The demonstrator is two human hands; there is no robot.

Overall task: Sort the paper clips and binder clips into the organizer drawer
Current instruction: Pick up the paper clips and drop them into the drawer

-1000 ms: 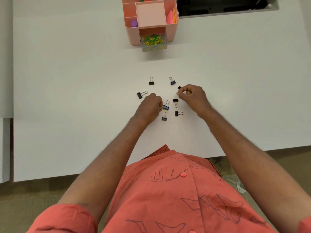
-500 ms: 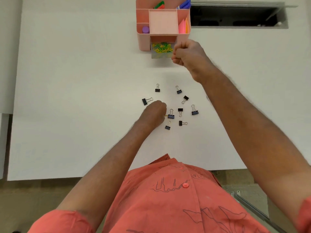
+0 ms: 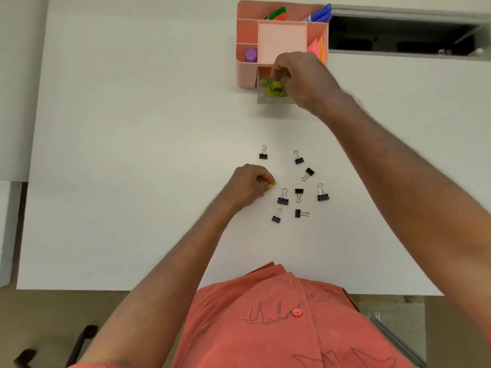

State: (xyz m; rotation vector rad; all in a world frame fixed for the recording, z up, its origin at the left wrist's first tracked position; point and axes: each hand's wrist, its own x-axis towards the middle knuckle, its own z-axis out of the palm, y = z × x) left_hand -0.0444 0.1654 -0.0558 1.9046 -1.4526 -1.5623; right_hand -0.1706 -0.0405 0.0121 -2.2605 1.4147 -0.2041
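A pink desk organizer stands at the far middle of the white table. Its clear drawer is pulled out and holds yellow and green paper clips. My right hand hovers over the drawer with its fingertips bunched down among the clips; I cannot tell if it holds one. Nearer to me, my left hand rests on the table and pinches a yellow paper clip. Several black binder clips lie scattered to its right and beyond it.
The organizer's top compartments hold markers, a purple cap and sticky notes. A dark open slot is cut into the table at the far right. Bare white tabletop stretches to the left.
My right hand left the binder clips, travelled up to the organizer and now dips its fingers into the drawer. My left hand shifted slightly, covering one binder clip, and shows a yellow clip.
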